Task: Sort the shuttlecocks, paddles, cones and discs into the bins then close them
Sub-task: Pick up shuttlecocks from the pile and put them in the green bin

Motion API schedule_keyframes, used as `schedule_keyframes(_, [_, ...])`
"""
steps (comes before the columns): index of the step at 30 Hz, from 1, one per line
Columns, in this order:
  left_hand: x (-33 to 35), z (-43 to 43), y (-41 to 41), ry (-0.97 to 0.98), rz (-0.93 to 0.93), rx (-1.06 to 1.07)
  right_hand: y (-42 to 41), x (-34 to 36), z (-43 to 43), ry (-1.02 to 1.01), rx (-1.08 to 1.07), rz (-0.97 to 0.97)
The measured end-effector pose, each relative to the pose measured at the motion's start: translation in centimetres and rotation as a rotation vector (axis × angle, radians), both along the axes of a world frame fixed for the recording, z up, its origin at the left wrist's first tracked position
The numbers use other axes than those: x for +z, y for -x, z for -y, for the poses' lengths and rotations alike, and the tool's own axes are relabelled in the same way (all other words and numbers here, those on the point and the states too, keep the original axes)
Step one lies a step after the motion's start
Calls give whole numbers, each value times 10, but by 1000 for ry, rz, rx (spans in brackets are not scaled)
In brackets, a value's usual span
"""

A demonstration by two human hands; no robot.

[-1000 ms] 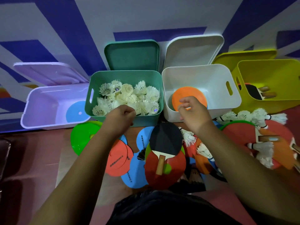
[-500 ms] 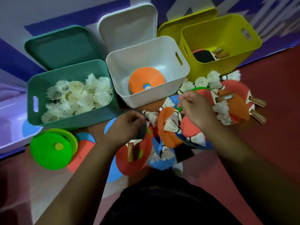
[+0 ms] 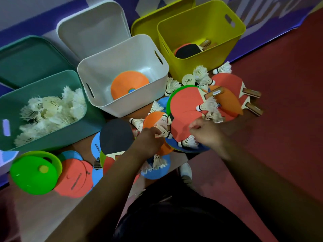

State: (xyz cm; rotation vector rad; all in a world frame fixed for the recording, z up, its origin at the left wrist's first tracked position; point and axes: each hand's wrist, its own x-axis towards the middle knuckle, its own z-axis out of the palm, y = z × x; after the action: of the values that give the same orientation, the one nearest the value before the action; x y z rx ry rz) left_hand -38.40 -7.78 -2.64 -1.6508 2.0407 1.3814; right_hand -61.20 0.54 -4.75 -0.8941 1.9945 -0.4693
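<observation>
Head view: left hand (image 3: pixel 150 139) pinches a white feather shuttlecock (image 3: pixel 163 132) by its skirt. Right hand (image 3: pixel 208 133) is curled over the pile, grip unclear. Lift gently without crushing the feathers, then carry it to the teal plastic bin (image 3: pixel 70 137).

Board (image 3: pixel 43 212): pale brown wood, flat, running from lower left up toward the middle; my landmark.
Wall (image 3: pixel 26 13): beyond the board's far edge, painted in broad blue, white and purple bands.
Red floor (image 3: pixel 288 84): right of the board, dull red, meeting the wall at its far side.
My dark clothing (image 3: pixel 174 215): black fabric over the board's near right edge.
Pale shoe or sock (image 3: pixel 186 170): just off the board's right edge, above my clothing; which of the two I cannot tell.
</observation>
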Motion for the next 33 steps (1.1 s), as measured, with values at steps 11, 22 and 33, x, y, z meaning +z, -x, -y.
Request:
schedule_keyframes(11, [-5, -6, 22, 8, -9, 165, 25, -15, -3, -208, 106, 194])
schedule_keyframes(22, [33, -9, -8, 249, -218, 529, 13, 33, 49, 42, 183, 177])
schedule_keyframes(33, [63, -22, -105, 386, -310, 900, -81, 76, 108, 330, 424, 166])
